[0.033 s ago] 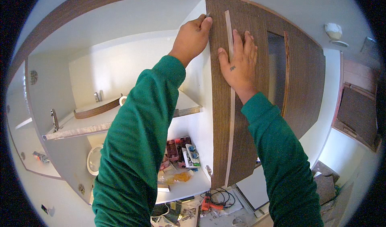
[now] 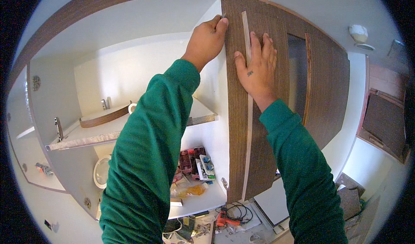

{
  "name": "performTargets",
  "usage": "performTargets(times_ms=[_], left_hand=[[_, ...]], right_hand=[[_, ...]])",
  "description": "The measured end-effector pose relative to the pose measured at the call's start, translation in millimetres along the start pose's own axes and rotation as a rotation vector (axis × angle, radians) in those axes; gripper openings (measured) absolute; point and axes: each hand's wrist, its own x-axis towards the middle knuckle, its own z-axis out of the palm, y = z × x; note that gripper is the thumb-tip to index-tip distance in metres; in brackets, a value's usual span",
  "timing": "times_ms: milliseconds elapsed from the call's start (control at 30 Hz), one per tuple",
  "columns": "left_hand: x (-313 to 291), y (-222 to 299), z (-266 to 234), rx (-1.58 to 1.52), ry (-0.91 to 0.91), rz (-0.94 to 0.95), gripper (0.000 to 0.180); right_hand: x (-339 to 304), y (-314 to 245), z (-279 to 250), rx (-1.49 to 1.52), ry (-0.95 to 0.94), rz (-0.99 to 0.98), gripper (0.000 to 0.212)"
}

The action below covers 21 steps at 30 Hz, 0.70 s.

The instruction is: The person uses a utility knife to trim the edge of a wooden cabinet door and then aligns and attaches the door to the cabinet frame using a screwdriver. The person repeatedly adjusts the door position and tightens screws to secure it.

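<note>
My left hand is closed in a pinch at the upper front edge of the open cabinet. A small dark tip shows past its fingertips against the brown wood-grain panel; the rest is hidden in the fingers. On that panel my right hand lies flat with its fingers apart. Its thumb reaches over a narrow pale strip, which runs from top to bottom down the panel, and part of the strip is covered by the hand.
Inside the cabinet a white shelf holds a curved brown wooden piece. An organizer box with small parts stands in the lower compartment. Below lie a red power drill, a black cable and a white board. A tall slot opens in the panel at right.
</note>
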Motion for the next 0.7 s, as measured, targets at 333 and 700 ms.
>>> performTargets(times_ms=[333, 700], left_hand=[[5.6, -10.5, 0.5, -0.047, 0.003, -0.008, 0.056], [11.0, -12.3, -3.6, -0.031, -0.032, -0.003, 0.057]], right_hand=[[7.9, 3.6, 0.7, 0.017, -0.019, -0.014, 0.069], [6.9, 3.8, 3.4, 0.012, -0.003, -0.016, 0.069]])
